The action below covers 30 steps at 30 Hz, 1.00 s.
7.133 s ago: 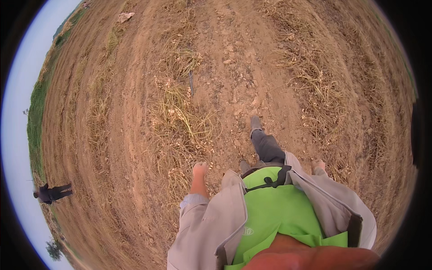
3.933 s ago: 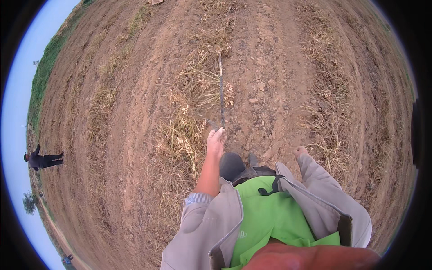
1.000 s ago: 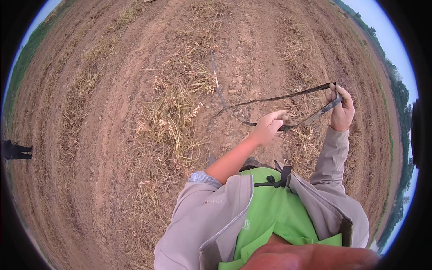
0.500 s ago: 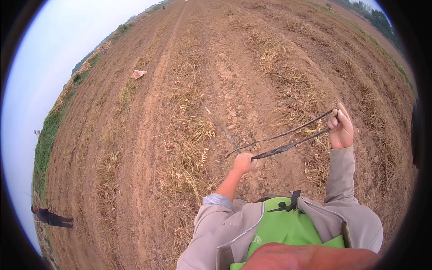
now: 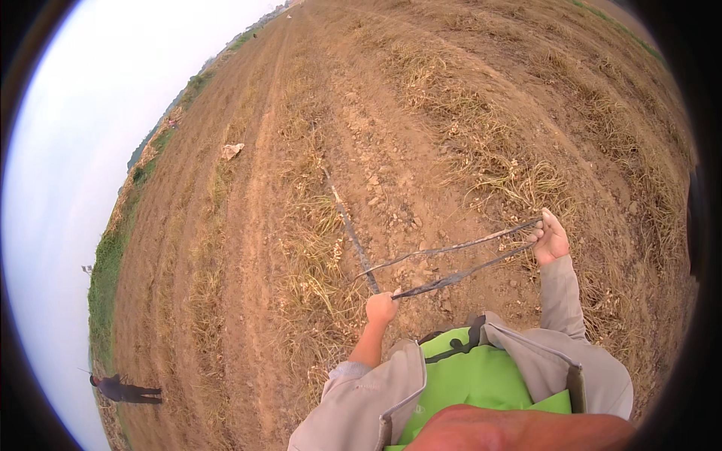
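A long, flat black strip that looks like drip irrigation tape point(image 5: 451, 279) is stretched between my two hands in a narrow loop. My left hand point(image 5: 382, 308), in front of my body, is closed round the tape. Raised out to the right, my right hand point(image 5: 551, 240) has its fingers curled on the loop's far end. From beside my left hand, a dusty length runs forward and slightly left over the soil, along a row of dry pulled-up plants point(image 5: 320, 263) with pale pods. The tape's far end is lost among the plants.
More rows of dry plants point(image 5: 519, 177) lie on the right, with bare brown soil point(image 5: 252, 263) between rows. A pale crumpled sack point(image 5: 232, 151) rests ahead to the left. Another person point(image 5: 126, 389) stands at the field's far left, near a green bank point(image 5: 105, 289).
My right hand has come down and a little left; my left hand has also moved left and down. More of the tape now shows stretched along the ground ahead. The view has shifted slightly.
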Each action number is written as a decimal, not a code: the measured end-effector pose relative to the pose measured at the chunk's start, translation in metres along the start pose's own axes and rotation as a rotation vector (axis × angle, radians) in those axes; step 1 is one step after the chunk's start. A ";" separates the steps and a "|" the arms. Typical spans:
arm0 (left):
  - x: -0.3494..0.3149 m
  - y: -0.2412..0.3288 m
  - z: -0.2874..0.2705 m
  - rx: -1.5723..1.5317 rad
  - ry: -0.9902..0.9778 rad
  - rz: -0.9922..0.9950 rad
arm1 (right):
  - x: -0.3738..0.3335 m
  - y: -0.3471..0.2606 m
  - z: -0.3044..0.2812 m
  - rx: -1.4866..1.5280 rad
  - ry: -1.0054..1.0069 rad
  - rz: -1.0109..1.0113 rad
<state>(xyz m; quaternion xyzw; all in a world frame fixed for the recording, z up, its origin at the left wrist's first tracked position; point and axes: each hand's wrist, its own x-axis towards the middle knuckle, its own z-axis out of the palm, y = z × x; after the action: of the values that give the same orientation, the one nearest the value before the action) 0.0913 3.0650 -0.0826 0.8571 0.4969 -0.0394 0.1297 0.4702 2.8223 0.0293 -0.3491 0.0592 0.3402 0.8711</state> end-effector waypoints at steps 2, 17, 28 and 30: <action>-0.035 -0.007 0.004 0.089 0.006 0.091 | -0.021 -0.001 -0.001 0.001 -0.042 0.007; -0.219 -0.102 0.021 -0.405 0.312 -0.047 | -0.233 0.039 0.010 -0.282 -0.143 0.046; -0.286 -0.068 0.028 -0.424 0.302 -0.022 | -0.291 -0.006 -0.055 -0.196 -0.043 0.017; -0.303 -0.055 0.032 -0.382 0.343 0.024 | -0.293 -0.017 -0.069 -0.169 -0.088 0.014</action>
<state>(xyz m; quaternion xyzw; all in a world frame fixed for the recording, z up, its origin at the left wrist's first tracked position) -0.1067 2.8280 -0.0642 0.8171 0.4998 0.2027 0.2036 0.2664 2.6073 0.0872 -0.4058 -0.0056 0.3649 0.8380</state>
